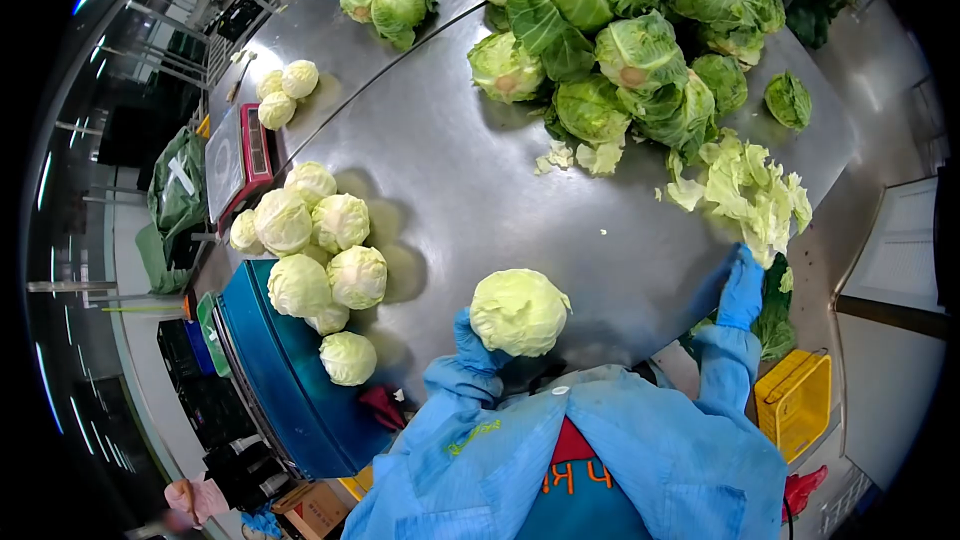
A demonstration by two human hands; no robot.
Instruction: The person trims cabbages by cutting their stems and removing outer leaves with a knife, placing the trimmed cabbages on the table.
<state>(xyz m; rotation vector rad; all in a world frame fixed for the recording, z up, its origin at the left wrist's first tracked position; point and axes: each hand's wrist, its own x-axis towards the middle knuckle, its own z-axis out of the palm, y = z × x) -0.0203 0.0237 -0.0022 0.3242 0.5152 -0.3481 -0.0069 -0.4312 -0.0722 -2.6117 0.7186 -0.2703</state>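
Observation:
A trimmed pale cabbage point(519, 312) rests against my left hand point(476, 345), whose blue-gloved fingers are wrapped round its lower left side, above the table's near edge. My right hand point(741, 288), also in a blue glove, is at the table's right edge, just below a heap of loose cabbage leaves point(755, 195). Its fingers point up toward the leaves; whether they grip any cannot be made out. Several trimmed cabbages point(300, 286) are piled to the left. Untrimmed green cabbages point(640, 52) form a large heap at the back right.
The metal table point(450, 170) spans the middle. A red-framed scale point(240, 162) stands at its left, near small trimmed cabbages point(277, 111). A blue container point(285, 370) is at lower left, a yellow crate point(795, 402) at lower right. More green cabbages point(400, 8) lie at the back.

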